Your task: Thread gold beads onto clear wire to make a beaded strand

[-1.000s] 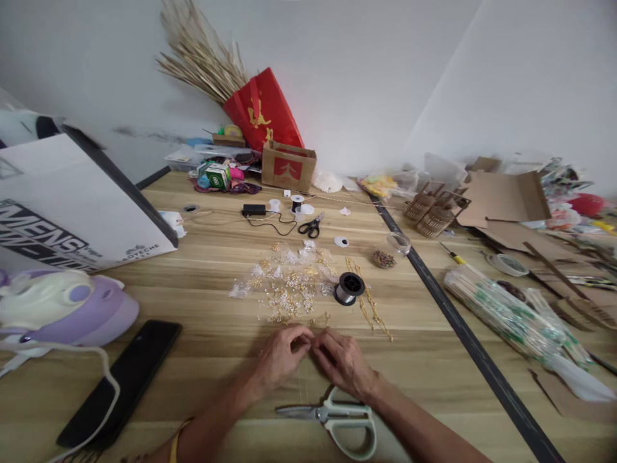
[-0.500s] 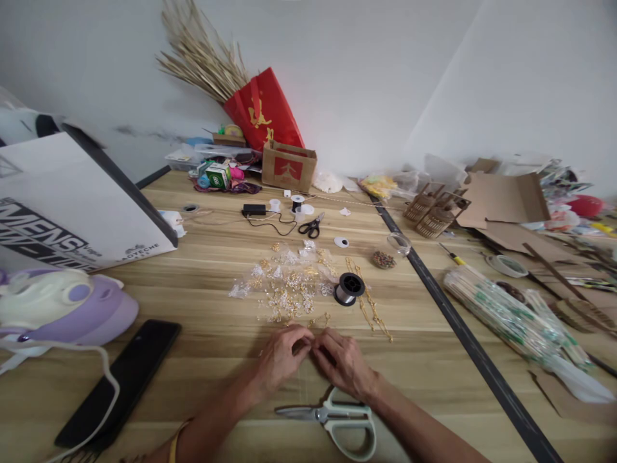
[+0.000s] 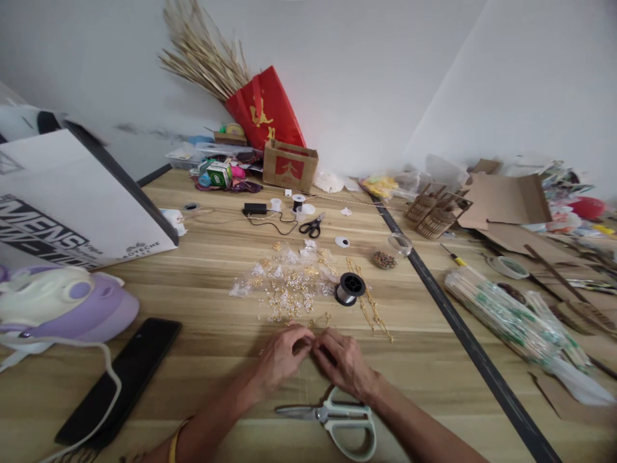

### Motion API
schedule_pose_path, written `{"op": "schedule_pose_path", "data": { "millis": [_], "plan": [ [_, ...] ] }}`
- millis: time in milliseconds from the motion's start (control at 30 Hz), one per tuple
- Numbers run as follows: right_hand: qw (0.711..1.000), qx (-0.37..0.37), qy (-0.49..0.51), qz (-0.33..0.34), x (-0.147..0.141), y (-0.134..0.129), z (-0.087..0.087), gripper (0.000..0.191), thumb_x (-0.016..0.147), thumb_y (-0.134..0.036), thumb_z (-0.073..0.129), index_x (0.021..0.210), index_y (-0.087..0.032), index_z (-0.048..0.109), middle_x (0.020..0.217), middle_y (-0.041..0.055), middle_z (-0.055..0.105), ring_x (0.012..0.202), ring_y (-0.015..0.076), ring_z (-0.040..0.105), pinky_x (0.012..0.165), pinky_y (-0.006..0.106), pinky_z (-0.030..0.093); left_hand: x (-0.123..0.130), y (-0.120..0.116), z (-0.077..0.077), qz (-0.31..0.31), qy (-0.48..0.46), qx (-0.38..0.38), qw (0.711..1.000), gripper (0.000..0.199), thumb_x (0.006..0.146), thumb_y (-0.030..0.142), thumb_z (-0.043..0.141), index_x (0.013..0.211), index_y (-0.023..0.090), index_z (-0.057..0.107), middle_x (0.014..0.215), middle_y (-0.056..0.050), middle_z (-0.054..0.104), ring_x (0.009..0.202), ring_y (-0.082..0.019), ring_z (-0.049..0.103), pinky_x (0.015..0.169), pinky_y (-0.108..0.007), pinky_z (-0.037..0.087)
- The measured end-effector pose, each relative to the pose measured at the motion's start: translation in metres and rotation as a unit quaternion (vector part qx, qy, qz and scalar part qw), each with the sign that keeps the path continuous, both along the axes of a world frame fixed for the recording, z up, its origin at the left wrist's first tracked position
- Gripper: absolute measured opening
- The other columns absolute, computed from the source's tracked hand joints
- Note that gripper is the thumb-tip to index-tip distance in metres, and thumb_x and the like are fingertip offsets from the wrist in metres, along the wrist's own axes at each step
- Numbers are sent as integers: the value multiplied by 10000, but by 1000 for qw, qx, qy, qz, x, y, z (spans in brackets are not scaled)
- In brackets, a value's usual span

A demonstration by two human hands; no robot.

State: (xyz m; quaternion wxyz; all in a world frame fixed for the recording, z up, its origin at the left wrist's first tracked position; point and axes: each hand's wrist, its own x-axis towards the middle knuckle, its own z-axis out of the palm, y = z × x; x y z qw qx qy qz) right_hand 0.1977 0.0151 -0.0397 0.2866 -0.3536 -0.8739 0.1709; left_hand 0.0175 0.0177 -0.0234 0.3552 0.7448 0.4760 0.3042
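My left hand and my right hand meet fingertip to fingertip low over the table, each closed in a pinch. A thin, pale thread, barely visible, trails from between them toward me; anything smaller in the fingertips is hidden. Just beyond my fingers lies a short gold beaded piece. Loose clear and gold beads and small plastic bags spread behind it. A black spool of fine line stands at their right, beside a gold chain. White-handled scissors lie under my right wrist.
At left are a black phone, a purple-and-white appliance with a cable, and a large white box. Farther back lie black scissors and a bead dish. Plastic-wrapped sticks lie right of a dark strip.
Both hands stay pinched together in the same place, with hardly any finger movement. The view has shifted very slightly.
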Motion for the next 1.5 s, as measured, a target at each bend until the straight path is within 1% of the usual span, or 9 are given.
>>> {"op": "schedule_pose_path", "data": {
  "millis": [100,333,500,633,767,900,1033,1300,1500],
  "plan": [
    [1000,-6,2,-1,0,0,-1,115,924,-179,430,877,-189,534,774,46,597,675,149,560,600,241,423,0,0,1,2,5,-6,1000,168,753,49,546,792,179,646,798,-21,693,767,-149,634,717,-231,470],
    [1000,-21,18,-5,0,0,0,115,922,-175,435,878,-187,541,775,44,590,678,144,561,608,231,426,-1,1,0,-3,11,11,1000,189,749,31,542,795,179,650,793,-20,688,759,-148,626,719,-239,469],
    [994,-74,80,-28,0,1,1,108,916,-194,462,842,-182,540,734,24,564,627,127,546,592,221,425,-3,4,-3,-18,38,50,998,179,741,24,560,767,177,649,780,-26,666,777,-163,603,745,-275,468],
    [990,-96,98,-35,-1,1,2,130,917,-213,466,817,-181,543,721,22,562,629,129,545,591,224,429,-5,4,-4,-37,70,69,994,183,724,25,594,789,183,661,820,-31,646,840,-181,585,789,-307,467],
    [990,-97,98,-34,-1,1,3,147,921,-231,461,812,-182,547,716,23,562,625,131,544,592,228,432,-4,4,-5,-35,65,74,995,137,753,61,609,775,183,666,802,-27,640,816,-173,579,817,-319,453],
    [990,-100,97,-37,-1,1,2,144,918,-226,464,814,-179,552,725,28,566,634,132,543,603,232,432,-3,5,-2,-29,48,57,997,128,782,69,592,772,168,673,787,-32,644,800,-165,580,782,-292,456],
    [990,-96,97,-30,0,0,2,144,919,-221,459,814,-178,547,723,24,557,623,126,533,589,228,423,-3,5,-1,-33,50,56,997,131,786,68,594,734,157,675,760,-35,643,792,-166,577,778,-291,454],
    [991,-87,96,-29,-1,1,3,150,921,-230,464,804,-179,543,714,23,558,629,129,530,589,229,422,-2,5,-5,-32,40,68,996,138,796,85,585,719,171,661,748,-24,644,770,-161,576,772,-290,451],
    [992,-84,90,-25,-1,0,3,141,920,-229,462,819,-180,547,727,30,567,633,134,536,593,238,424,-1,4,-4,-32,46,69,996,148,795,88,577,696,170,651,720,-25,638,756,-164,581,757,-291,460]
  ]
}}
